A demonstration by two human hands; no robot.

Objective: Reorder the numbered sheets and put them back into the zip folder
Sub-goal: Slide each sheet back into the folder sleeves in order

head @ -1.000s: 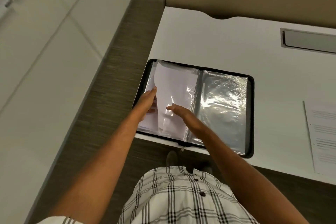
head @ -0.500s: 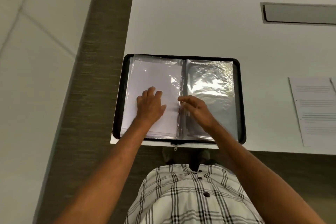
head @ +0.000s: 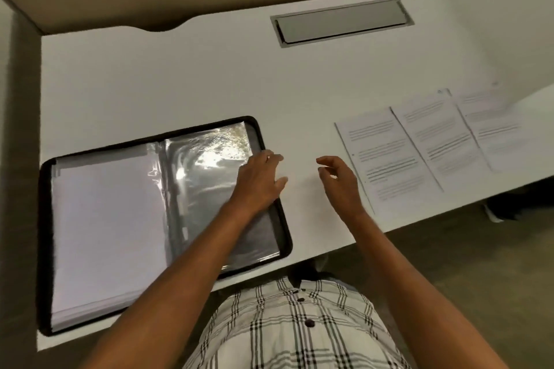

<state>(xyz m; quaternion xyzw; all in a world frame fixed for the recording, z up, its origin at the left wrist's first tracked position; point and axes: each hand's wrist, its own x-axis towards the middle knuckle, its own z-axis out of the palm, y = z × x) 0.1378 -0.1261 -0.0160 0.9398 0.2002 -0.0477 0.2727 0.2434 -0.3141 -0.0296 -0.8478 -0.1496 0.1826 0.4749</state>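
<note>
White desk (head: 180, 84): my left hand (head: 260, 180) flat, steadying open zip folder (head: 48, 249); right hand (head: 338, 180) loose, empty, nearing printed sheets (head: 386, 156).

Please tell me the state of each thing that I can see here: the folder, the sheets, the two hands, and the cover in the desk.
zip folder: unzipped, lying open flat.
clear sleeves: right one empty, left one holds paper.
printed sheets: side by side on the desk, outside the folder.
left hand: open, over the folder's right edge.
right hand: loosely curled, holding nothing.
desk cable cover: closed.
</note>
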